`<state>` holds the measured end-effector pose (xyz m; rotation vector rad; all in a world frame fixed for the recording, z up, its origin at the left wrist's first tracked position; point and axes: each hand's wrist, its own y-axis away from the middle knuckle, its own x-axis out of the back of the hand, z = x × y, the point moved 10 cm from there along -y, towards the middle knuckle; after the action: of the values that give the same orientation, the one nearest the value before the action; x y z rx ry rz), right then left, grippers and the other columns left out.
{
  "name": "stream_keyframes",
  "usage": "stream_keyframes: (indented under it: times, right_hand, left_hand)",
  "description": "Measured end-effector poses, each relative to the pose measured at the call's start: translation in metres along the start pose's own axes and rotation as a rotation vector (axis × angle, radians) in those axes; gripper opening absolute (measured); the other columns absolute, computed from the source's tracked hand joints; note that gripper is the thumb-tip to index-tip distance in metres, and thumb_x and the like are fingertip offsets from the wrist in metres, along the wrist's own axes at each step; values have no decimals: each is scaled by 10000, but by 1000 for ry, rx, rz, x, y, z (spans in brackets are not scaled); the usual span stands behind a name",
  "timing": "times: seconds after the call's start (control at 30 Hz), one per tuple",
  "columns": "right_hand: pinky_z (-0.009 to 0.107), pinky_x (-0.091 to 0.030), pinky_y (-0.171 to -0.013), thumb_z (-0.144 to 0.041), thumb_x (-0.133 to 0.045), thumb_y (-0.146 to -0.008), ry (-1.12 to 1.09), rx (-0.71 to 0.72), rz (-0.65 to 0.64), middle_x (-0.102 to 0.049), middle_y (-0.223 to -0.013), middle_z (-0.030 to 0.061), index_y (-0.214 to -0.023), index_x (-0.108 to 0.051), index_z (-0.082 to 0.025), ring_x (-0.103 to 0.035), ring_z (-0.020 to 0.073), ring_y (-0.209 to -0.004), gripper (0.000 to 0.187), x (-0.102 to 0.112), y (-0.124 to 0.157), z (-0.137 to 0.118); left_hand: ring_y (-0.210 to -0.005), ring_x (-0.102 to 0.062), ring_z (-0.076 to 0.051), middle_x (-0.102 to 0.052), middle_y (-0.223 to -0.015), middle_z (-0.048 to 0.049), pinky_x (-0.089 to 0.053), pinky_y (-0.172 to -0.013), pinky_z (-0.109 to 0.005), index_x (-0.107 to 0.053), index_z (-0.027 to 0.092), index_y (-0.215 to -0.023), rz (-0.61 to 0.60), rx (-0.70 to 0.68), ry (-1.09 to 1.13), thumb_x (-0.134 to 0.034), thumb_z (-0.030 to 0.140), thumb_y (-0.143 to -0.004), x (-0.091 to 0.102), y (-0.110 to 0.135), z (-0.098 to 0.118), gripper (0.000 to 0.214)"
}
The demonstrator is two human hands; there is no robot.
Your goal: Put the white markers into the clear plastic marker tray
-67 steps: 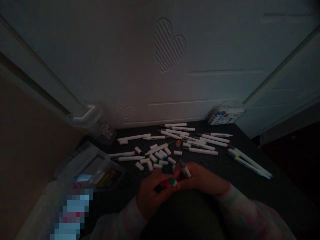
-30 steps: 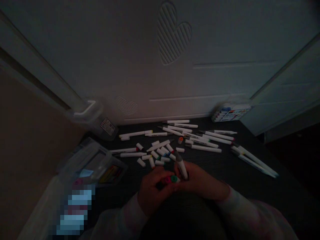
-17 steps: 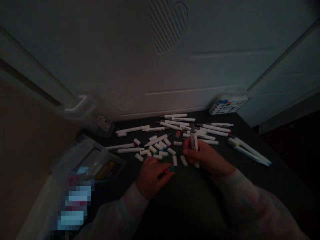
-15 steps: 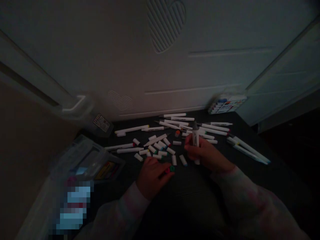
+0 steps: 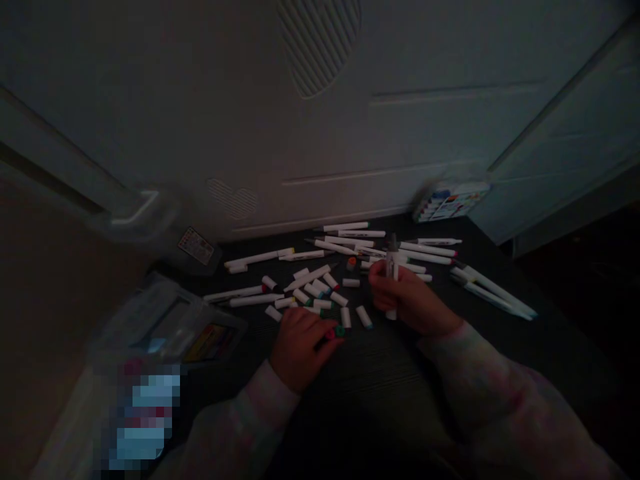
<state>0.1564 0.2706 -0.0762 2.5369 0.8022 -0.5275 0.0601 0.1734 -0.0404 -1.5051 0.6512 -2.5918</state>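
Observation:
My right hand (image 5: pixel 413 297) grips a white marker (image 5: pixel 393 267) upright, its grey tip end pointing up. My left hand (image 5: pixel 303 347) is closed around marker caps, one with a pink end (image 5: pixel 330 333) and one with a green end (image 5: pixel 340 331). Loose white caps (image 5: pixel 364 317) with coloured ends lie on the dark tabletop between and beyond my hands. An orange-ended cap (image 5: pixel 351 263) stands upright farther back. Several uncapped white markers (image 5: pixel 345 227) are spread behind the caps, and more lie (image 5: pixel 500 290) right of my right hand.
An open clear plastic case (image 5: pixel 220 320) sits on the left, with a clear container bearing a label (image 5: pixel 197 250) behind it. At the back right stands a pack with coloured print (image 5: pixel 450 200). A white panel with heart reliefs (image 5: pixel 320 47) rises behind the table. A pixelated bright patch covers the lower left.
The view has shifted slightly, so the scene sits a little farther up and left. Both hands keep their hold, the marker upright in the right and the caps in the left.

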Motion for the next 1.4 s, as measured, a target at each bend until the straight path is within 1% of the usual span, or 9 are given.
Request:
stream_keyframes:
  times: [0.23, 0.33, 0.5, 0.63, 0.93, 1.13, 1.4]
  right_hand:
    - [157, -183, -367, -201, -651, -681, -2, 16, 37, -345, -448, -106, -735, -477, -176, -259, 8, -351, 184, 0, -1, -1]
    - [161, -173, -352, -243, -636, -701, -13, 44, 68, -324, -418, -109, -699, -463, -176, -238, 14, -333, 185, 1, -1, -4]
    - [176, -177, -333, -309, -610, -728, 16, 205, 185, -302, -388, -104, -595, -392, -183, -241, 24, -316, 285, 14, -2, -15]
    - [186, -192, -336, -336, -601, -735, 69, 279, 222, -294, -387, -99, -557, -346, -191, -252, 31, -323, 342, 20, -4, -14]
    - [198, -181, -336, -352, -591, -741, 124, 284, 230, -309, -376, -93, -556, -354, -196, -257, 38, -325, 338, 23, -11, -4]
    - [205, -188, -342, -367, -589, -737, 169, 277, 231, -331, -383, -86, -558, -364, -196, -280, 46, -337, 335, 23, -10, -3]
    - [205, -186, -349, -367, -594, -729, 208, 264, 229, -323, -385, -88, -560, -359, -198, -273, 48, -345, 335, 22, -10, -3]
  left_hand:
    - [-703, -510, -168, -623, -696, -11, -372, -669, -328, -625, 178, -803, 41, -15, 15, -644, 313, -711, 5, 0, 2, 164]
    - [-701, -515, -168, -627, -698, -10, -374, -672, -329, -621, 175, -808, 48, -11, 26, -655, 304, -700, 6, 0, 1, 171]
    - [-699, -515, -162, -626, -691, -6, -373, -672, -322, -621, 180, -810, 42, 3, 15, -641, 311, -712, 5, 0, -1, 165]
    - [-702, -511, -171, -628, -694, -7, -360, -687, -335, -624, 176, -803, 60, -10, -34, -650, 305, -704, 8, 0, 2, 165]
    - [-701, -498, -173, -613, -696, -14, -362, -685, -337, -625, 174, -799, 78, -1, -28, -658, 299, -696, 11, -1, 3, 165]
    - [-767, -486, -192, -610, -764, -39, -373, -727, -360, -632, 174, -798, 113, -3, -54, -656, 307, -696, 13, 1, 4, 169]
    - [-804, -490, -198, -620, -799, -39, -363, -760, -368, -626, 178, -853, 108, 5, -66, -653, 328, -698, 12, 1, 3, 218]
